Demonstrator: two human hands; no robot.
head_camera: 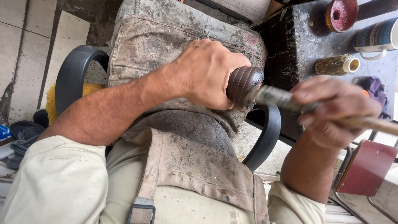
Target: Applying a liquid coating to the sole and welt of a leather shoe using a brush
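Hands are seen closed at mid-frame: the left hand [207, 72] is wrapped round a dark ribbed knob [243, 85], and the right hand [331, 110] is clamped on a worn brush [282, 98] whose tip meets it. For an even coat, the knob is best braced steady and the strokes kept light. Beneath, a stained cushion [166, 37] is pressed. On the dark worktop [298, 45], upper right, a mug [375, 38], a red spool [340, 14] and a small roll [336, 65] are set.

No packages, labels, signs or screens are in view.
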